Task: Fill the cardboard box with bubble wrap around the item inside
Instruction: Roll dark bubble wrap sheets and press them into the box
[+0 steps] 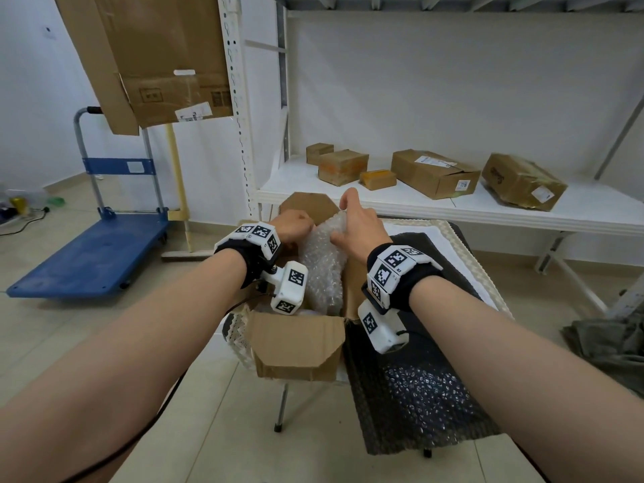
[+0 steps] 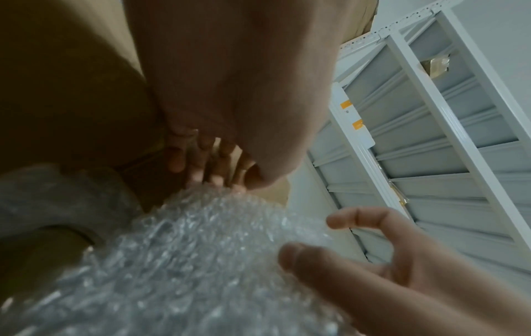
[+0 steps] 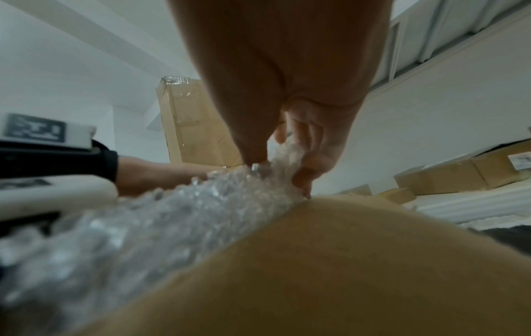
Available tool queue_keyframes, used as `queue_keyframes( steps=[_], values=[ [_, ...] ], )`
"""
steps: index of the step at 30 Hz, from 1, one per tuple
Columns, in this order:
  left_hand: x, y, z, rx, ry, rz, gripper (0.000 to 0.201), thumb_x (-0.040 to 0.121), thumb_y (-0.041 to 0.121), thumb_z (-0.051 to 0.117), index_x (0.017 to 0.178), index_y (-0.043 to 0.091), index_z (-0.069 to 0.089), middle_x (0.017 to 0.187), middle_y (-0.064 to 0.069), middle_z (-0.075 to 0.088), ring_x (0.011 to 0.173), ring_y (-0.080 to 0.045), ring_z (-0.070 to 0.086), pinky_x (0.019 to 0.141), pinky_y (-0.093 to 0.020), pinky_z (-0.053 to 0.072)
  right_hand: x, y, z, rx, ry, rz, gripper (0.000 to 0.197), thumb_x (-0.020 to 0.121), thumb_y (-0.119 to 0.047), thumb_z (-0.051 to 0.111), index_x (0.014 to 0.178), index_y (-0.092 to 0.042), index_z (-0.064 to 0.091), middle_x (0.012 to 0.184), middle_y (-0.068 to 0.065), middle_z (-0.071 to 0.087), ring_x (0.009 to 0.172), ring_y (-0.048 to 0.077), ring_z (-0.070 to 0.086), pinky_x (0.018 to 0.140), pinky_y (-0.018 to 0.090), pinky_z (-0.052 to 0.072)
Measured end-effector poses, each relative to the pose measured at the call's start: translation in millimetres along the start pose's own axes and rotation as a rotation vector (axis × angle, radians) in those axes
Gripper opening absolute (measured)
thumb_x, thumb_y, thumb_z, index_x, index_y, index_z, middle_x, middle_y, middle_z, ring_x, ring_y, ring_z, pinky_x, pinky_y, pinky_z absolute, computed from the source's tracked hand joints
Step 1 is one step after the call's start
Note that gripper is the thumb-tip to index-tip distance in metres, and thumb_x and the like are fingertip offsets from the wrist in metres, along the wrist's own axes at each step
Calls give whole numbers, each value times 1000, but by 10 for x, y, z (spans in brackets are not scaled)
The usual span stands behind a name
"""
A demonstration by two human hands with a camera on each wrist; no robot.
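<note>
An open cardboard box (image 1: 296,346) stands on a small table, its front flap folded toward me. A bunched sheet of clear bubble wrap (image 1: 322,266) rises out of it. My left hand (image 1: 296,226) is curled at the wrap's upper left, with fingertips (image 2: 214,179) on the top edge of the bubble wrap (image 2: 201,238). My right hand (image 1: 355,224) pinches the top of the sheet from the right. In the right wrist view its thumb and fingers (image 3: 301,177) squeeze the bubble wrap (image 3: 172,216). The item inside the box is hidden under the wrap.
A dark sheet of bubble wrap (image 1: 418,395) lies on the table right of the box. Behind is a white shelf (image 1: 348,196) with several cardboard boxes (image 1: 432,172). A blue trolley (image 1: 97,252) stands at the left and a grey cloth (image 1: 610,343) lies on the floor at the right.
</note>
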State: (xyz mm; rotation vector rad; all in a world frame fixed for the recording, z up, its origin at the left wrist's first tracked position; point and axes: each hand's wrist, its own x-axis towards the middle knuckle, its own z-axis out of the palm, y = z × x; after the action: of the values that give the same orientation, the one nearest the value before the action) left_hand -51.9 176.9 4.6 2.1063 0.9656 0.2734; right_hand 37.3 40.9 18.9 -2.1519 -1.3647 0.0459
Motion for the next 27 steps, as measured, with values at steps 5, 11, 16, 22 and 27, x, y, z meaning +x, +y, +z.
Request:
queue_keyframes(
  steps=[5,11,16,22,27],
  values=[
    [48,-62,-10,126,7,-74,37,98,28,45,69,9,58,63,-7,56,58,-23,55,69,-34,51,124,-75,48,-59,-29,12,45,85,-15,68,117,-12,37,95,12,56,85,32,57,76,45,52],
    [-1,-152,137,-169,-255,-147,17,98,10,45,94,1,59,63,-5,60,45,-13,57,52,-24,48,210,-21,91,-20,-49,48,40,84,-23,72,109,-14,42,99,13,58,88,32,56,72,40,48],
    [-62,-151,66,-82,-406,-122,26,95,8,54,120,16,56,52,6,55,37,-4,44,36,-15,36,213,54,105,45,-59,66,26,82,-30,68,99,-17,54,104,9,61,94,28,59,79,39,52],
    [-100,-159,92,-198,-520,-78,31,97,22,44,67,18,44,60,1,28,43,-7,25,43,-18,18,247,45,71,94,-57,73,23,89,-39,56,101,-21,60,115,8,61,100,26,57,79,34,45],
    [-157,-136,84,-152,-243,-87,25,92,27,53,70,18,47,67,1,49,57,-11,46,56,-21,39,249,44,39,82,-56,57,29,99,-22,44,107,-12,69,113,13,68,103,31,63,92,40,52]
  ],
)
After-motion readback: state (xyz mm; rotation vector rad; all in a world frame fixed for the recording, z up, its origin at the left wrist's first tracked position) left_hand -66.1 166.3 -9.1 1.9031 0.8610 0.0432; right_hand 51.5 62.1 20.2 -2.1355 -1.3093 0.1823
